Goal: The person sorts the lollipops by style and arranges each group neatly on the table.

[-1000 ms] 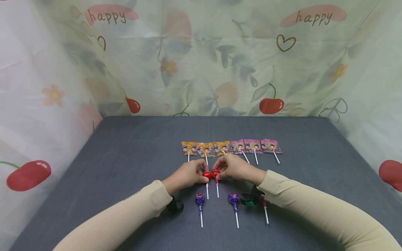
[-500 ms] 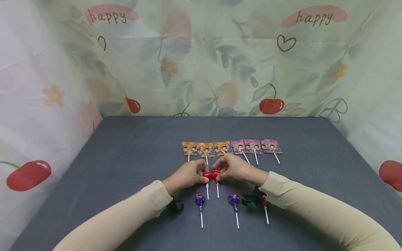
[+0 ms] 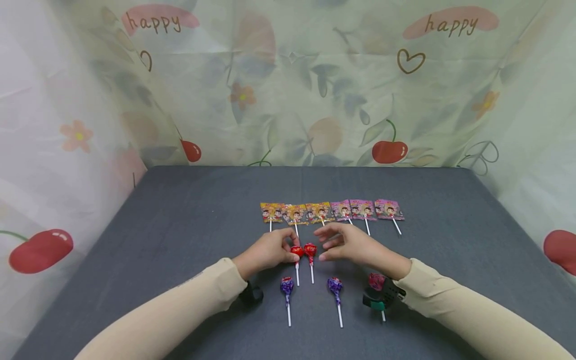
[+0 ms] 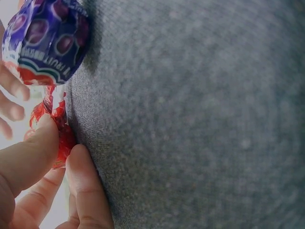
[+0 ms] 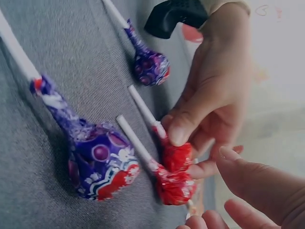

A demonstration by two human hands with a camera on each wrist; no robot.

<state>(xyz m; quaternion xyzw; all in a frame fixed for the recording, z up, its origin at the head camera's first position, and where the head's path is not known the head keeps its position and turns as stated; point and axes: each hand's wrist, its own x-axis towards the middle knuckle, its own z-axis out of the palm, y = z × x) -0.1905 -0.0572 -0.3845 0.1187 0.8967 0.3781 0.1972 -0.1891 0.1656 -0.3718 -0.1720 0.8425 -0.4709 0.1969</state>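
Observation:
My left hand [image 3: 269, 248] pinches the wrapped head of a red lollipop [image 3: 296, 251] between thumb and fingers; its white stick points toward me. Right beside it lies a second red lollipop [image 3: 310, 250]. My right hand [image 3: 353, 243] is just right of that one, apart from it, with fingers loosely spread and nothing held. In the right wrist view the two red heads lie side by side, the near one [image 5: 175, 188] free of the right thumb [image 5: 257, 179]. Closer to me lie two purple lollipops, one left [image 3: 287, 286] and one right [image 3: 335, 286].
Behind the hands runs a row of flat-packed lollipops, orange packets [image 3: 296, 214] on the left and pink packets [image 3: 362, 209] on the right. A dark pink lollipop [image 3: 376, 281] is partly covered by the black right wrist camera [image 3: 391, 292]. A patterned curtain [image 3: 288, 100] surrounds the grey table [image 3: 202, 215].
My right hand has let go of the second red lollipop and moved a little right, its fingers opening. The left hand has stayed in place on its lollipop.

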